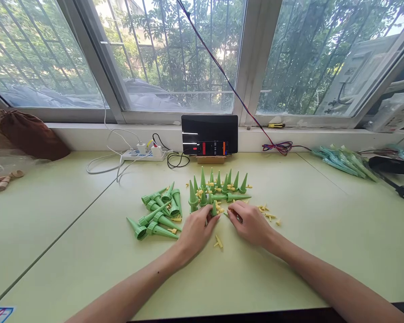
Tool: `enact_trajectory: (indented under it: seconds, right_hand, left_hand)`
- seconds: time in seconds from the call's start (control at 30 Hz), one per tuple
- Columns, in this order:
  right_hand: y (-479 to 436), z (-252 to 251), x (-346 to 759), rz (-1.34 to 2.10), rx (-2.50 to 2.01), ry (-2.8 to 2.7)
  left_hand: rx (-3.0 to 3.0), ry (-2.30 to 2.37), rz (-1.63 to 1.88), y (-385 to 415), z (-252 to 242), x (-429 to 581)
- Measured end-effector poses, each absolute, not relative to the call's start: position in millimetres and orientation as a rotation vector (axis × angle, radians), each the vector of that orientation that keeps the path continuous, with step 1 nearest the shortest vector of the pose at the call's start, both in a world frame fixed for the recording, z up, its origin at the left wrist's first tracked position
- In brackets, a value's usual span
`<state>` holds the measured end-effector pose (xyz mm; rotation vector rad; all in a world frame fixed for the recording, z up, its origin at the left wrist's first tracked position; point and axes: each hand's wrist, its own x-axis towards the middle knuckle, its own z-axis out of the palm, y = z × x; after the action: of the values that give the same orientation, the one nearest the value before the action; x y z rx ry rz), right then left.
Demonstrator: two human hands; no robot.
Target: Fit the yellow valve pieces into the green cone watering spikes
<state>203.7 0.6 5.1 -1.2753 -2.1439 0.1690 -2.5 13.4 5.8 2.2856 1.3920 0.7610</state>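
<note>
My left hand (197, 231) rests on the pale green table (289, 251), its fingers pinched round a small green cone spike (214, 209) that stands upright. My right hand (251, 223) lies just right of it, fingers curled in a pinch near the spike's base; what it holds is too small to make out. Behind the hands stands a cluster of upright green cones (218, 184) with small yellow pieces among them. To the left lies a heap of green cones on their sides (158, 213). Loose yellow pieces (268, 215) are scattered on the right, and one yellow piece (218, 242) lies between my wrists.
A dark tablet with a phone (210, 134) leans on the window sill behind the cones. A white power strip (143, 154) with cables lies left of it. Bagged green cones (343, 161) sit at far right, a brown cloth bag (30, 134) at far left.
</note>
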Motion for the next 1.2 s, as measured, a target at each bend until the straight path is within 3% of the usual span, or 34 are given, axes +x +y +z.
enact_trajectory:
  seconds: [0.53, 0.8, 1.2]
  right_hand:
    - [5, 4, 205, 0.158, -1.349, -2.117]
    - [3, 4, 205, 0.121, -1.318, -2.050]
    - [2, 5, 204, 0.090, -1.287, -2.039]
  left_hand:
    - [2.203, 1.222, 0.849, 9, 0, -2]
    - [2.272, 1.326, 1.181, 12, 13, -7]
    - [2.509, 1.730, 0.599, 12, 18, -10]
